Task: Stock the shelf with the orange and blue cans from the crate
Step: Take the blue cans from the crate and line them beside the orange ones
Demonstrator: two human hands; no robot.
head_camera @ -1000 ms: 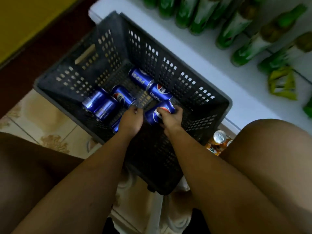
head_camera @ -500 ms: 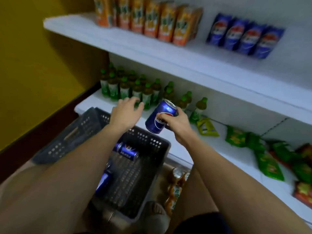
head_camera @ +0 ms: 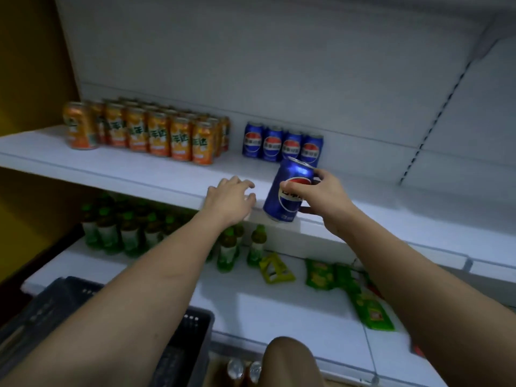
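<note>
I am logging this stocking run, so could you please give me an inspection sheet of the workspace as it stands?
Surface: white shelf, bare along its front edge and to the right of the cans.
Job's things: orange cans grouped at the shelf's left; a row of four blue cans beside them; one more held blue can, tilted, at the shelf edge; dark crate below.
Clutter: green bottles and green snack packets on the lower shelf.
Hands: right hand grips the held blue can; left hand holds nothing, fingers loosely spread by the shelf edge.
Cables: nothing seen.
Surroundings: white back panel, yellow wall at left.
</note>
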